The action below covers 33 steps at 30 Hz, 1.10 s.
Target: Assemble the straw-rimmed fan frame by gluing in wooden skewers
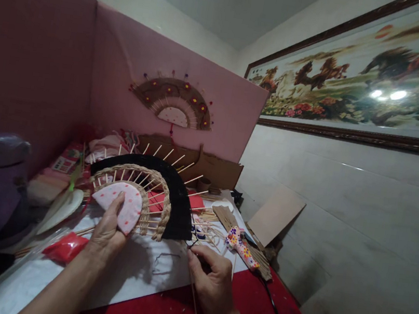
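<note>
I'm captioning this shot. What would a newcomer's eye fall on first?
The black-banded fan at centre, held in the left hand, probably comes first. Above it, a flower-dotted fan hangs against the pink panel. A long framed horse picture spans the upper right.

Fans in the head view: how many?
2. The black-banded fan is in the left hand; the brown fan with flowers is up against the pink panel behind. Others could be hidden in the clutter.
</note>
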Each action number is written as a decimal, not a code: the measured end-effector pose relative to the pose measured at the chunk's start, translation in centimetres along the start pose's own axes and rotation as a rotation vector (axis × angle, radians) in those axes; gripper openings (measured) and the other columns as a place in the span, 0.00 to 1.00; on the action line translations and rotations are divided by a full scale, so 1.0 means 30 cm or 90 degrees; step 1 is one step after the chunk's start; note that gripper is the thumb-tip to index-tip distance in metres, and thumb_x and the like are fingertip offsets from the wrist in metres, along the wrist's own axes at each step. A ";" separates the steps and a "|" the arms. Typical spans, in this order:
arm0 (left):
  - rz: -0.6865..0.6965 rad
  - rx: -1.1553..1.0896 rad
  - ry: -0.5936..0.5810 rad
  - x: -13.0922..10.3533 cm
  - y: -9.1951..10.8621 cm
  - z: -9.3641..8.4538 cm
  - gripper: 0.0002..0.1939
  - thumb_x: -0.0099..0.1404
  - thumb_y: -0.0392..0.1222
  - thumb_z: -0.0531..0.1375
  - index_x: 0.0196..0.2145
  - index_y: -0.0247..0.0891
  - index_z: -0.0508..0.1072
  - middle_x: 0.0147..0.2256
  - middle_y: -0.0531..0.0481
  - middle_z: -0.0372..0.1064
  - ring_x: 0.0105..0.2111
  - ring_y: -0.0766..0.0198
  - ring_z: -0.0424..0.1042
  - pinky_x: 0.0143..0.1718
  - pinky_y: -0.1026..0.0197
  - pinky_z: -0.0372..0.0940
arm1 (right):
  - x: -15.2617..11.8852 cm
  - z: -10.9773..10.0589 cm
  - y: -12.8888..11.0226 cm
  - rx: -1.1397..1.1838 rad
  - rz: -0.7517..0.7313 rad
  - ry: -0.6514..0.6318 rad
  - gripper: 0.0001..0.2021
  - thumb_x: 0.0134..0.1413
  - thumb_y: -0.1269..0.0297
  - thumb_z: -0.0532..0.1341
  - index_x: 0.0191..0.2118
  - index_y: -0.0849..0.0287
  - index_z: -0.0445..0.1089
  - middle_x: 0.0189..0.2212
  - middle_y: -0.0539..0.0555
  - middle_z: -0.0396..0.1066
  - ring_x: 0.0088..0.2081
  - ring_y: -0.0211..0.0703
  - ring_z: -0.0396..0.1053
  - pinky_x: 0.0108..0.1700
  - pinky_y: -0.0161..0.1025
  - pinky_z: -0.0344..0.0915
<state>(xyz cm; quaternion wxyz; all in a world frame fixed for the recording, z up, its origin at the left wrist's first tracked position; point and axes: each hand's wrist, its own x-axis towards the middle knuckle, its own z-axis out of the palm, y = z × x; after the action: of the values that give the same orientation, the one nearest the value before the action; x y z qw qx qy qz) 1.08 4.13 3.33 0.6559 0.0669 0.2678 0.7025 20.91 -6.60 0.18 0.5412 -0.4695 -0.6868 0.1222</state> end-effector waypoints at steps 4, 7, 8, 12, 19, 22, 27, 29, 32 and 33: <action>0.008 -0.005 -0.013 0.006 -0.011 -0.010 0.12 0.62 0.34 0.56 0.44 0.33 0.72 0.25 0.49 0.75 0.23 0.66 0.74 0.32 0.61 0.73 | 0.012 0.027 -0.001 -0.025 0.012 -0.008 0.10 0.55 0.67 0.55 0.30 0.61 0.73 0.21 0.51 0.69 0.23 0.36 0.64 0.27 0.31 0.57; 0.010 -0.003 -0.008 0.005 -0.015 -0.008 0.09 0.63 0.35 0.56 0.41 0.33 0.72 0.24 0.50 0.75 0.22 0.67 0.74 0.31 0.63 0.73 | 0.021 0.038 0.003 -0.054 0.016 -0.004 0.11 0.54 0.69 0.54 0.27 0.61 0.73 0.20 0.50 0.69 0.23 0.36 0.64 0.27 0.32 0.56; 0.010 -0.002 -0.008 0.004 -0.015 -0.007 0.08 0.63 0.35 0.56 0.39 0.33 0.73 0.24 0.50 0.75 0.22 0.67 0.74 0.30 0.64 0.73 | 0.024 0.040 0.004 -0.061 0.016 -0.001 0.11 0.53 0.69 0.53 0.27 0.61 0.73 0.20 0.51 0.69 0.23 0.37 0.64 0.28 0.32 0.56; -0.007 0.000 -0.045 -0.010 -0.012 0.000 0.05 0.61 0.31 0.57 0.35 0.33 0.72 0.25 0.50 0.76 0.23 0.67 0.74 0.26 0.66 0.72 | 0.037 0.038 -0.001 -0.077 0.017 0.000 0.11 0.53 0.69 0.53 0.29 0.61 0.73 0.21 0.51 0.70 0.23 0.37 0.65 0.28 0.32 0.55; -0.113 0.040 -0.165 -0.048 -0.052 -0.002 0.08 0.59 0.27 0.56 0.35 0.30 0.73 0.28 0.44 0.75 0.27 0.61 0.76 0.26 0.62 0.72 | 0.059 0.034 -0.012 -0.099 0.005 -0.024 0.11 0.51 0.73 0.52 0.27 0.60 0.71 0.21 0.50 0.70 0.24 0.36 0.66 0.28 0.31 0.54; -0.120 0.053 -0.154 -0.059 -0.084 -0.007 0.09 0.59 0.27 0.55 0.36 0.32 0.73 0.29 0.45 0.76 0.29 0.60 0.76 0.28 0.61 0.72 | 0.063 0.033 -0.008 -0.131 0.009 -0.035 0.11 0.51 0.73 0.52 0.25 0.60 0.70 0.19 0.49 0.68 0.23 0.35 0.64 0.27 0.31 0.52; -0.111 0.057 -0.098 -0.061 -0.113 -0.015 0.07 0.61 0.29 0.54 0.34 0.32 0.72 0.27 0.46 0.76 0.27 0.63 0.75 0.28 0.64 0.71 | 0.060 0.029 0.011 -0.173 0.038 -0.079 0.10 0.48 0.74 0.53 0.22 0.59 0.68 0.18 0.48 0.67 0.22 0.34 0.63 0.27 0.31 0.51; -0.124 0.063 -0.118 -0.066 -0.121 -0.015 0.07 0.62 0.31 0.54 0.34 0.33 0.72 0.28 0.45 0.76 0.27 0.63 0.75 0.28 0.64 0.71 | 0.060 0.027 0.018 -0.180 0.050 -0.084 0.10 0.48 0.74 0.54 0.21 0.59 0.68 0.17 0.48 0.67 0.22 0.34 0.63 0.27 0.31 0.51; -0.161 0.099 -0.178 -0.087 -0.139 -0.019 0.07 0.62 0.34 0.55 0.37 0.35 0.72 0.29 0.47 0.76 0.27 0.63 0.75 0.30 0.62 0.70 | 0.065 0.025 0.023 -0.182 0.047 -0.080 0.10 0.49 0.73 0.55 0.22 0.58 0.69 0.18 0.48 0.67 0.23 0.35 0.64 0.27 0.31 0.52; -0.175 0.118 -0.202 -0.095 -0.148 -0.021 0.08 0.62 0.35 0.56 0.39 0.37 0.72 0.30 0.47 0.76 0.28 0.63 0.75 0.32 0.59 0.71 | 0.067 0.025 0.023 -0.180 0.041 -0.081 0.09 0.50 0.73 0.55 0.22 0.58 0.69 0.18 0.48 0.67 0.23 0.35 0.65 0.28 0.31 0.52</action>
<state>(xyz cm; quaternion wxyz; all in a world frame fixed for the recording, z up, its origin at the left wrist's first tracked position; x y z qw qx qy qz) 5.10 1.20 1.48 0.7705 0.1996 0.2309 0.5596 20.69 -4.43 0.68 0.4208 -0.5541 -0.7148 0.0709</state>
